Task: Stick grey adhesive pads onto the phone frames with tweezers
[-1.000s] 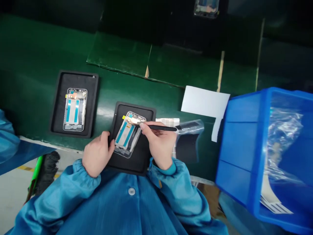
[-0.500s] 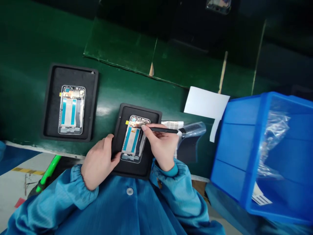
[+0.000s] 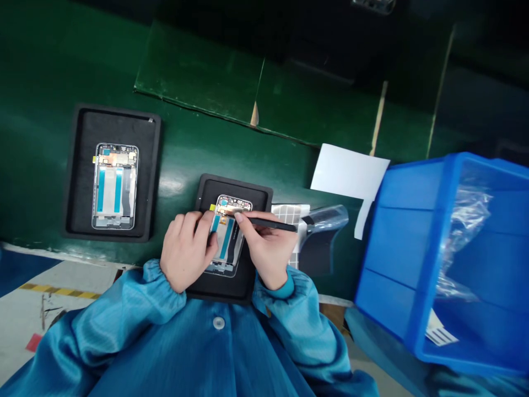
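Observation:
An opened phone frame (image 3: 230, 231) with blue strips lies in a black foam tray (image 3: 252, 193) at the near edge of the green bench. My left hand (image 3: 188, 251) rests on the phone's left side, fingers curled over it and pressing it down. My right hand (image 3: 266, 248) pinches a thin black stylus (image 3: 270, 224), whose tip touches the top of the phone near the copper-coloured part.
A second phone frame (image 3: 113, 184) sits in another black tray (image 3: 78, 165) to the left. A white sheet (image 3: 349, 171) and a clear plastic bag (image 3: 326, 218) lie to the right. A blue bin (image 3: 413, 248) with plastic wrapping stands at the far right.
My left hand has slid from the tray's left edge onto the phone. The phone has turned from tilted to nearly upright in its tray. My right hand keeps the stylus at the phone's top.

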A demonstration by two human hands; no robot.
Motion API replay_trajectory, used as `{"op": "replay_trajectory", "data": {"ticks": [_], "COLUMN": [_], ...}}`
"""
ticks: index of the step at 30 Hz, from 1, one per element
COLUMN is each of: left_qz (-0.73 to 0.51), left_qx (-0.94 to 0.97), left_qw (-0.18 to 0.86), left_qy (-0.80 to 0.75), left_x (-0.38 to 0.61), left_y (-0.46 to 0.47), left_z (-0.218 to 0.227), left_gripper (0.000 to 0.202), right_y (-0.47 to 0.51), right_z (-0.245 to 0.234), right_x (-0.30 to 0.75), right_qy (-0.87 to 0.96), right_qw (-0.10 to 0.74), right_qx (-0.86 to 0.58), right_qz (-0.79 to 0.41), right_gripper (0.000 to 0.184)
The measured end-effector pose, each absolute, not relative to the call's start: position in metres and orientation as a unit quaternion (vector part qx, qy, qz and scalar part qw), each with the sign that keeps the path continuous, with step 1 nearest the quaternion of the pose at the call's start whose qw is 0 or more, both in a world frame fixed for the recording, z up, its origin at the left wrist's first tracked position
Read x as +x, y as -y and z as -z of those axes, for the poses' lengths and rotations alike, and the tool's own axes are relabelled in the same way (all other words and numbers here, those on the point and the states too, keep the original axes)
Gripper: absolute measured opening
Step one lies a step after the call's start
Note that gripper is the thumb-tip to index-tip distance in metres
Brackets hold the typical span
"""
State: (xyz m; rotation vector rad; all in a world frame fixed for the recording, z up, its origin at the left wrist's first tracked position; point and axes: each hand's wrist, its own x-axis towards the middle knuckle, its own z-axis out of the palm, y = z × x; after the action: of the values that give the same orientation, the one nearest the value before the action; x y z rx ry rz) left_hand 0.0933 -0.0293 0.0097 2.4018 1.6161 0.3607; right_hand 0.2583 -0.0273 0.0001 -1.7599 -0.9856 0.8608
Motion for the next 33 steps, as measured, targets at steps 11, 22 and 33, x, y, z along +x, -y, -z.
{"op": "replay_trajectory", "data": {"ticks": [11, 22, 33], "left_qz": [-0.123, -0.121, -0.052], "left_qx": [0.817, 0.820, 0.879], "left_qw": [0.103, 0.094, 0.044], "left_qy": [-0.553, -0.552, -0.471], "left_x": [0.0949, 0.0960, 0.0967], "left_y": [0.0290, 0.0285, 0.0289], "left_z": [-0.0086, -0.0095, -0.0125], "left_gripper": [0.036, 0.037, 0.047], "right_y": [0.0289, 0.0295, 0.0333], "right_z": [0.0031, 0.0034, -0.0025], "right_x": [0.2600, 0.2600, 0.2616], "right_qy": [0.417, 0.425, 0.440], "right_qw": [0.450, 0.444, 0.450], "right_qx": [-0.712, -0.713, -0.707], "right_qz": [-0.342, -0.337, -0.324], "right_gripper": [0.011, 0.012, 0.012]}}
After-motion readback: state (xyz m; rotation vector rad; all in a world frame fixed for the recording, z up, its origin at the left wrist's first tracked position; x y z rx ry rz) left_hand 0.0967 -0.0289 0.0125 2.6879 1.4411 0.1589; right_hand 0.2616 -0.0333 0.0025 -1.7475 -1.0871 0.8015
